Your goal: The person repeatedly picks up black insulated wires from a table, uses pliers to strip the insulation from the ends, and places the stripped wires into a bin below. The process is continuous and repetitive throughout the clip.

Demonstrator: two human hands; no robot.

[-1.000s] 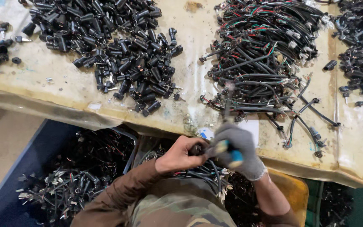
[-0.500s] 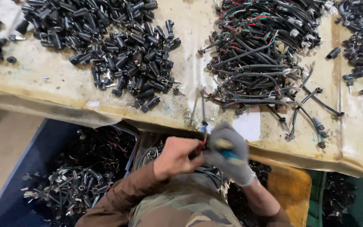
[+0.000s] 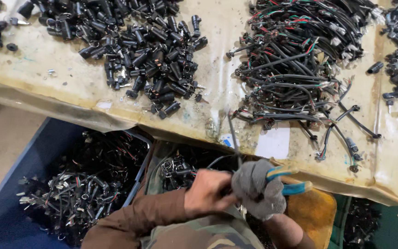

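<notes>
The right hand (image 3: 258,188), in a grey work glove, is clenched around a pair of pliers with blue and yellow handles (image 3: 287,180); the handles stick out to the right of the fist. The bare left hand (image 3: 208,191), in a brown sleeve, sits just to the left of it, touching the glove, fingers closed on a thin black wire (image 3: 233,138) that runs up and away from both hands toward the tabletop (image 3: 217,55). The exact spot where the fingers pinch the wire is hidden between the two hands.

Beyond the hands, on the stained tabletop, a heap of black wire harnesses with red and green leads (image 3: 300,60) lies up and to the right, and a pile of small black cylindrical connectors (image 3: 148,50) lies up and to the left. Left of the left hand, below the tabletop's edge, stands a blue bin (image 3: 33,157) filled with tangled black parts. Right of the gloved hand is an orange-yellow container (image 3: 312,212).
</notes>
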